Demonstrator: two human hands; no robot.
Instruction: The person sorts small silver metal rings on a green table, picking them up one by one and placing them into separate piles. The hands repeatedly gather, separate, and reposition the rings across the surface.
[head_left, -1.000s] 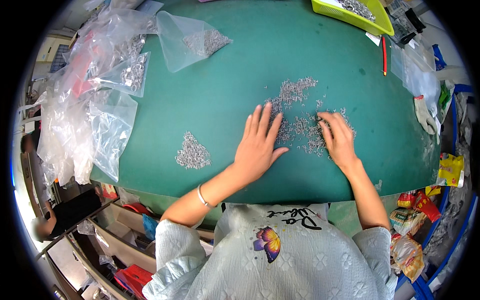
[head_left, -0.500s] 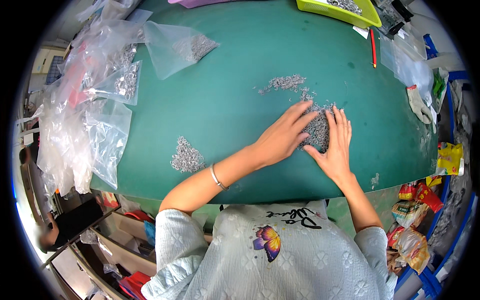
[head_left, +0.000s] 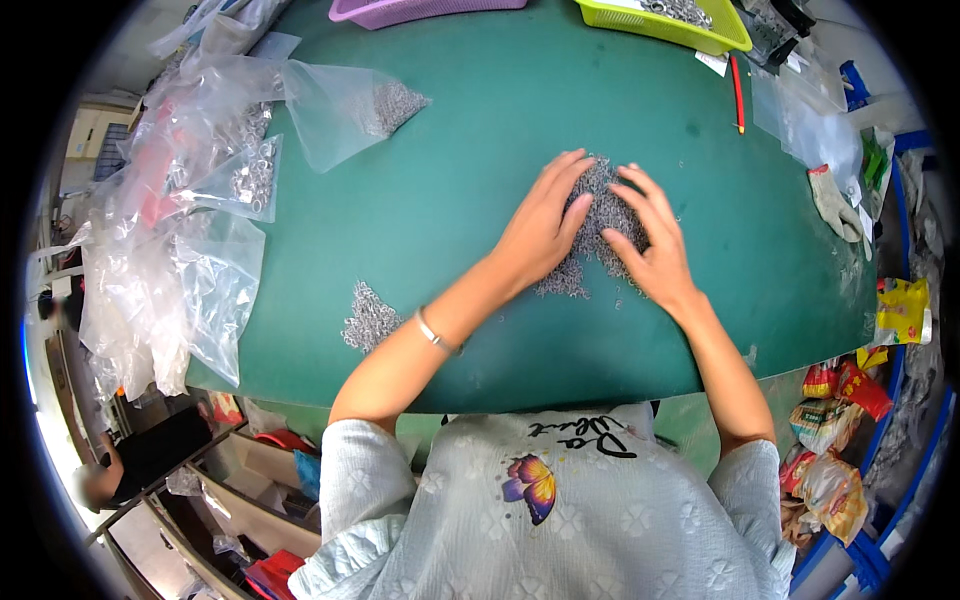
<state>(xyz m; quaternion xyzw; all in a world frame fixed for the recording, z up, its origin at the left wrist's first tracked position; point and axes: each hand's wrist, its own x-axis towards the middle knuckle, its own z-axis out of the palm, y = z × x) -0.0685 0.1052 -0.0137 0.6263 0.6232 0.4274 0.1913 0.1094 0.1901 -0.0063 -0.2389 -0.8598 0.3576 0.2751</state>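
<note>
Metal pieces, small, grey and curved, are gathered in a loose pile on the green tabletop, right of its middle, between the two hands. The pile is narrowed at its far tip and made ragged along its near edge, where a few single pieces are scattered just beside it.

The pile's left side is bordered by the left hand, whose fingers are stretched toward the far side and whose thumb is held apart from them. On the right, the pile is flanked by the right hand, its fingers spread and slightly bent, its thumb pointed left over the pieces. Both hands are unclenched and cupped around the pile; whether any single piece is pinched beneath the fingers cannot be told. A silvery bracelet is worn on the left forearm.

A smaller pile of similar pieces is set at the near left, partly covered by that forearm. At the far left, a clear bag is laid with small grey pieces collected in its right corner, beside a heap of plastic bags. Along the far edge, a lilac basket and a yellow-green basket are placed. At the right, a red stick and a pale glove are seen.
</note>
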